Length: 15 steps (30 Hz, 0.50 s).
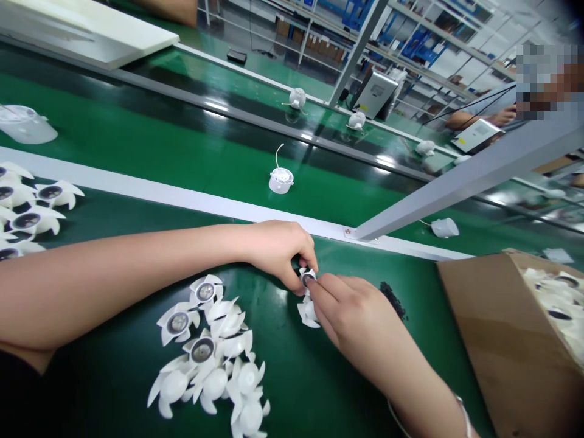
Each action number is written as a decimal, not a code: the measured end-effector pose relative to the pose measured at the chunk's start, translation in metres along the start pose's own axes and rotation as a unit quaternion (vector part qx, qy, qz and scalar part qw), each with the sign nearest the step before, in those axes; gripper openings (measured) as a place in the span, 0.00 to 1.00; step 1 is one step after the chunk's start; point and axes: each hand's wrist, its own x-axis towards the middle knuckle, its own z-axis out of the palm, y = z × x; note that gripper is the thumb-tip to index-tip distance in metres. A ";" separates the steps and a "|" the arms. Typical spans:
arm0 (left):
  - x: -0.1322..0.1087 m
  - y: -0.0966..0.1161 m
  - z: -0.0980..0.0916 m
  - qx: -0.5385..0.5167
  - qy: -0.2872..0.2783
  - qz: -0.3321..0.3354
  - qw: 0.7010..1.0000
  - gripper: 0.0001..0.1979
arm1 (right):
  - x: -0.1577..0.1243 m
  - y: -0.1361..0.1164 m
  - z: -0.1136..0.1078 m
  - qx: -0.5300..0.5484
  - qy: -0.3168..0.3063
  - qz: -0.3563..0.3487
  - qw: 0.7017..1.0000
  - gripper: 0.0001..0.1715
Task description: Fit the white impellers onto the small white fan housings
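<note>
My left hand [285,249] is closed on a small white fan impeller [307,277], its dark round hub facing up. The fingertips of my right hand [349,304] press together at that hub; whatever they pinch is too small or hidden to make out. Just below, partly behind my right fingers, another white impeller [308,312] lies on the green mat. To the right of my right hand is a little heap of small black parts [393,300]. A loose pile of white impellers [214,353] spreads below my left forearm, some hub up and some turned over.
More impellers [31,213] are grouped at the left edge. A cardboard box [474,328] of impellers stands at right. Past the white rail [205,204], a green belt carries white fan housings [281,180]. A slanted metal post [438,182] rises at right; a person is beyond it.
</note>
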 end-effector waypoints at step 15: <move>0.001 -0.007 -0.001 -0.040 -0.023 -0.010 0.999 0.22 | -0.075 0.216 0.057 0.022 0.242 0.590 0.770 0.24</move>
